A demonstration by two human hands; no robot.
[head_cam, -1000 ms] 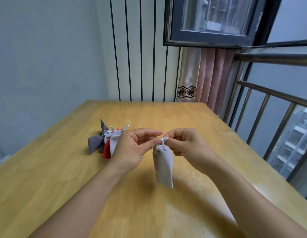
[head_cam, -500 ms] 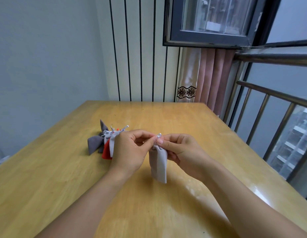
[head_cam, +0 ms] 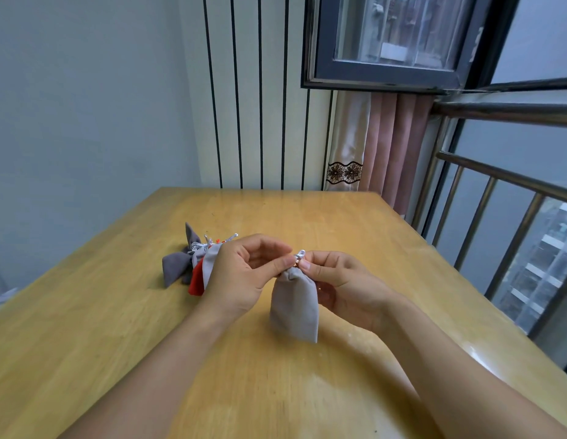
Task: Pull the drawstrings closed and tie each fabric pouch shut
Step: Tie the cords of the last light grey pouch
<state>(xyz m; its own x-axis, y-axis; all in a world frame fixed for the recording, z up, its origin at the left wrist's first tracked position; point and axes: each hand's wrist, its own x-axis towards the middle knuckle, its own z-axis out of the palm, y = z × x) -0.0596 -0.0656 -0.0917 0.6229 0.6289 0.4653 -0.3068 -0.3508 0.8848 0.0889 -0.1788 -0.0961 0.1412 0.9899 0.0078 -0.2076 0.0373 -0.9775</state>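
A light grey fabric pouch hangs above the wooden table, its neck gathered tight. Its white drawstring sticks up from the neck. My left hand pinches the string from the left with thumb and forefinger. My right hand pinches it from the right, fingertips almost meeting the left ones. Behind my left hand lies a small heap of other pouches: dark grey, light grey and red, with white cords on top.
Table edges run along the left and right, with a metal railing and window close on the right. A curtain hangs past the far right corner. A striped wall stands behind the table.
The pouch dipped toward me and then came back up and slightly right. Both hands stayed pinched at the cord on its neck, fingers working close together.
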